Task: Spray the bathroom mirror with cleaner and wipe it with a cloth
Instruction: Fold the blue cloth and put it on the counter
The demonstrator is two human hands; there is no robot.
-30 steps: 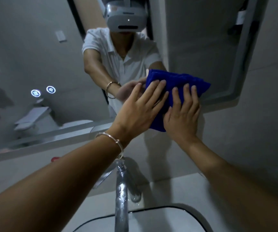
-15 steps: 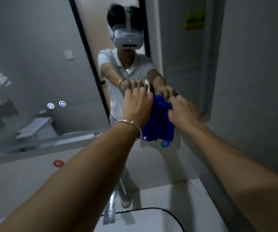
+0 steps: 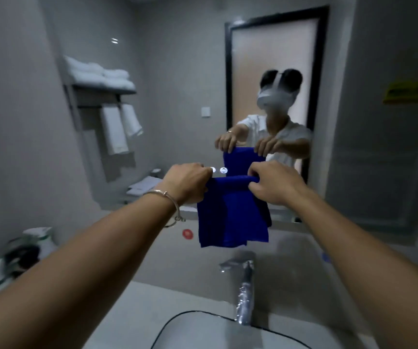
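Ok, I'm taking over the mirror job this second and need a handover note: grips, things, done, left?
Left grip: pinches the cloth at its top left edge. Right grip: pinches its top right.
Cloth: folded, hanging clear of the mirror, above the tap.
Done: a second ago both pressed it on the mirror's lower right.
Left: likely refold, wipe the rest. No sprayer clearly shows.
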